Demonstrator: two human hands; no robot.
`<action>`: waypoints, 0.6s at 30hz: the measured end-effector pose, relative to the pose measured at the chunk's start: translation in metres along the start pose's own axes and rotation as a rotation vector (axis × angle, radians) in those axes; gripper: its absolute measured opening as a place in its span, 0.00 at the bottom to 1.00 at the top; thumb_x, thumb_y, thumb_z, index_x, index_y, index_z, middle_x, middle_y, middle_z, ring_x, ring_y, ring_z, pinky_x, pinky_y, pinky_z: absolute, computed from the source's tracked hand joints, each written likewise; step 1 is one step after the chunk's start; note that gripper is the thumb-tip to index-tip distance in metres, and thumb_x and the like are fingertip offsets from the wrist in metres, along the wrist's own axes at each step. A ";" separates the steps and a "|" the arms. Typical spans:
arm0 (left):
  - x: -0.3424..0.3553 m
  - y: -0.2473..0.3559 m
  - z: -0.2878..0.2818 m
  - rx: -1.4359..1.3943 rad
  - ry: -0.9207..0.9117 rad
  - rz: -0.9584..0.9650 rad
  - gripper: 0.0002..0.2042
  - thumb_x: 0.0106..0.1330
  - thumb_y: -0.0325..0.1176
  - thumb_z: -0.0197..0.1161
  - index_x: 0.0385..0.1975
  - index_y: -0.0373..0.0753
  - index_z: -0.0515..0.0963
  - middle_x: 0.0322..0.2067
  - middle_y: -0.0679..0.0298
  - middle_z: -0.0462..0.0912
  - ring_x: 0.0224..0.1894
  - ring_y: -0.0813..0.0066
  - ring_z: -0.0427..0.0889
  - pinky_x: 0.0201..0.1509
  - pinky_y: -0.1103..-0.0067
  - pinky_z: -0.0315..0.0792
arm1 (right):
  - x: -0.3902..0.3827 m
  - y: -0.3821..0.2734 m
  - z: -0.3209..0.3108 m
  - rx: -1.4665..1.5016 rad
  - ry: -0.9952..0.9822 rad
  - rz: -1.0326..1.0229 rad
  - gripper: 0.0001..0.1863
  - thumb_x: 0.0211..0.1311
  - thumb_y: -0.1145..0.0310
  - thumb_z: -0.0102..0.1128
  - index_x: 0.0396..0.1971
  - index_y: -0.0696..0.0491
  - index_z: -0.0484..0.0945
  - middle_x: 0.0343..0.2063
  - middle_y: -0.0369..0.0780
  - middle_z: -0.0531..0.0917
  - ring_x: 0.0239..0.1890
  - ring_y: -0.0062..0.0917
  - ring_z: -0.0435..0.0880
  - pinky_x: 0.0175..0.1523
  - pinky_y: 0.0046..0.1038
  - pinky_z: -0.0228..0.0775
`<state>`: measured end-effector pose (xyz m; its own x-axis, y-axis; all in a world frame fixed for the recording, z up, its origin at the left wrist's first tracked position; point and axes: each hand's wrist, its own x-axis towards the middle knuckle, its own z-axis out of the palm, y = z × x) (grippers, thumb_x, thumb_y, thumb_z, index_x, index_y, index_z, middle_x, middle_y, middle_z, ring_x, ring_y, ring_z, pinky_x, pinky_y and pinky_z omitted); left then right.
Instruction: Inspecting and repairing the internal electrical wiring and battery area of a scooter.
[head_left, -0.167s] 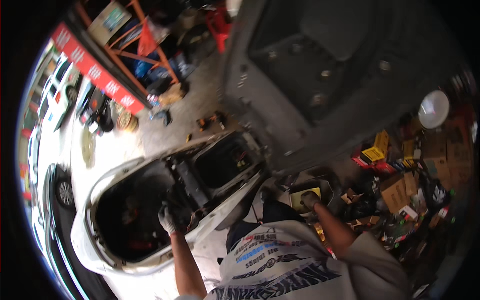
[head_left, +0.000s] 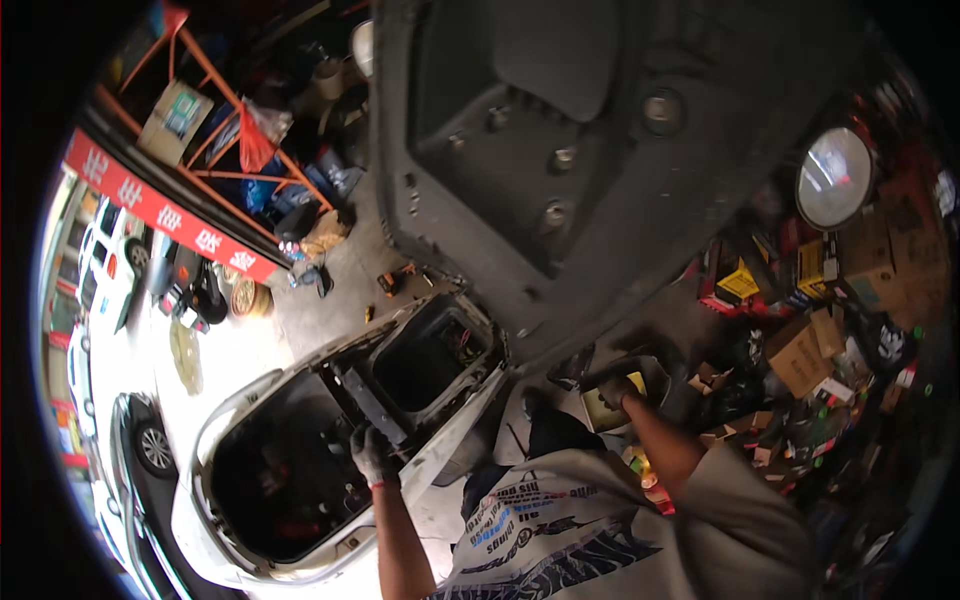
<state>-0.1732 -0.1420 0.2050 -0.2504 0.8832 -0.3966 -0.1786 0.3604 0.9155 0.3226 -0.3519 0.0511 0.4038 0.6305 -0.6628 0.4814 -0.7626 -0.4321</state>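
A pale scooter body [head_left: 195, 480] lies on my left, its large under-seat opening [head_left: 290, 480] dark inside, with a smaller opening [head_left: 425, 365] beyond it. At the near end of the dark crossbar [head_left: 370, 400] between them is my left hand [head_left: 372, 458], in a grey glove; its fingers are too dim to read. The dark underside of the raised seat [head_left: 480, 260] fills the upper middle. On my right, my right hand [head_left: 612, 388], in a dark glove, reaches into an open, shallow yellowish box [head_left: 597, 412]. Its fingers and anything in them are hidden.
Cartons [head_left: 797, 355], black bags and small parts crowd the floor on my right, below a round white-rimmed disc [head_left: 835, 178]. An orange-black power tool [head_left: 392, 282] lies on the floor beyond the scooter. An orange rack [head_left: 235, 115] stands far left, with parked cars [head_left: 150, 440] outside.
My left hand has moved from over the large opening to the crossbar. My right hand has reached further into the box. The whole view has turned slightly.
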 end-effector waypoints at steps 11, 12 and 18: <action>-0.056 0.018 0.085 0.386 -0.245 -0.017 0.14 0.65 0.31 0.58 0.49 0.37 0.74 0.39 0.63 0.79 0.37 0.75 0.78 0.41 0.79 0.73 | 0.027 0.052 0.027 0.569 -0.164 0.250 0.10 0.61 0.60 0.49 0.35 0.49 0.75 0.23 0.39 0.80 0.18 0.25 0.76 0.21 0.30 0.67; -0.031 0.015 0.148 0.450 -0.488 0.007 0.14 0.65 0.32 0.58 0.50 0.36 0.74 0.42 0.62 0.79 0.40 0.73 0.78 0.45 0.78 0.73 | 0.061 0.191 0.052 0.198 0.028 -0.038 0.08 0.60 0.63 0.50 0.34 0.49 0.75 0.24 0.39 0.80 0.18 0.26 0.76 0.21 0.31 0.68; -0.091 0.026 0.110 0.552 -0.284 0.041 0.13 0.62 0.35 0.61 0.44 0.37 0.76 0.35 0.64 0.81 0.31 0.81 0.77 0.35 0.82 0.72 | 0.006 0.061 0.014 0.641 -0.226 0.218 0.13 0.55 0.70 0.52 0.40 0.57 0.75 0.29 0.42 0.81 0.25 0.27 0.80 0.26 0.32 0.71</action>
<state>-0.0502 -0.1800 0.2727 0.0297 0.9177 -0.3961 0.3634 0.3592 0.8596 0.3438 -0.3967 0.0119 0.2342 0.4616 -0.8556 -0.1722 -0.8465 -0.5038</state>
